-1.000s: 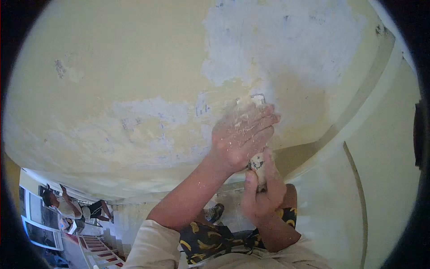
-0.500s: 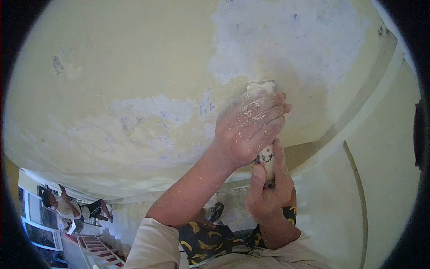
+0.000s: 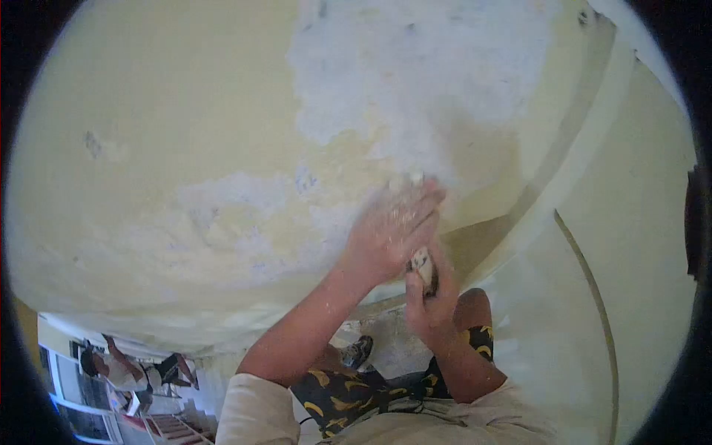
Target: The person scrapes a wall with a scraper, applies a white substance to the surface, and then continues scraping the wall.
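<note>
My left hand (image 3: 389,236), dusted with pale flakes, is wrapped over the upper part of a paint-spattered scraper (image 3: 423,267) and presses it toward the wall (image 3: 222,126). Lower down, my right hand (image 3: 434,308) grips the scraper's handle, its thumb along the near side. Most of the tool is covered by my fingers, and its front edge is blurred. Above the hands, a whitish bare patch (image 3: 423,74) shows where the yellow paint is gone. Another pale patch (image 3: 237,196) lies to the left.
A groove (image 3: 589,282) runs down the adjoining pale surface on the right. At lower left, another person (image 3: 122,371) reaches toward the wall near windows (image 3: 78,386). A ladder (image 3: 174,430) stands near them. My shoe (image 3: 357,351) is on the floor below.
Both hands have moved down the wall with the scraper, still holding it. The camera view has shifted, so the wall patches appear farther left.
</note>
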A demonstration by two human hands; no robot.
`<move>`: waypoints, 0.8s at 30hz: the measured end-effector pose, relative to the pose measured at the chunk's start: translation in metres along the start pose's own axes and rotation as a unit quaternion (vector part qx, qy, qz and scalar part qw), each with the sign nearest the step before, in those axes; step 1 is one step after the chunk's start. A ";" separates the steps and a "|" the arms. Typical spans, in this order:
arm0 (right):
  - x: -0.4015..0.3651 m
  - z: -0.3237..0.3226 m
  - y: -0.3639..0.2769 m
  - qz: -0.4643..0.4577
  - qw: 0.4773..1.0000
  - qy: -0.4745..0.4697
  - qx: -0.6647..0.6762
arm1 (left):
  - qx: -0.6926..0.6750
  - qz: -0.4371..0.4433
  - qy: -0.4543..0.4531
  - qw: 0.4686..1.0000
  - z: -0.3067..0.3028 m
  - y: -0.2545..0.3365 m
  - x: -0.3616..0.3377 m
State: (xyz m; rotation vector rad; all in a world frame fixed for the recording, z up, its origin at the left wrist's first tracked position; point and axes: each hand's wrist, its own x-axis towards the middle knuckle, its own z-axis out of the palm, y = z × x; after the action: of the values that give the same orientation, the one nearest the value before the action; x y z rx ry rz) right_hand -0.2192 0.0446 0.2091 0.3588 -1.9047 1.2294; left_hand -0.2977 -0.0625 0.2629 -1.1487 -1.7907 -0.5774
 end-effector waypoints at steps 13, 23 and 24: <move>-0.128 -0.066 0.075 0.293 0.952 -0.022 0.087 | -0.378 -0.451 0.069 0.806 0.086 0.106 -0.110; -0.168 -0.063 0.131 0.305 0.942 -0.053 0.127 | -0.451 -0.584 -0.127 0.663 0.134 0.116 -0.145; -0.167 -0.063 0.132 0.288 0.948 -0.063 0.116 | -0.452 -0.587 -0.126 0.660 0.138 0.115 -0.151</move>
State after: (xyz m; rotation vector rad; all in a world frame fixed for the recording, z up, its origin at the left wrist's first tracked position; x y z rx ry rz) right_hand -0.1660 0.1316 0.0114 -0.0124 -2.0522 1.8617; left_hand -0.2323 0.0247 0.0558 -0.3985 -2.4277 -2.3809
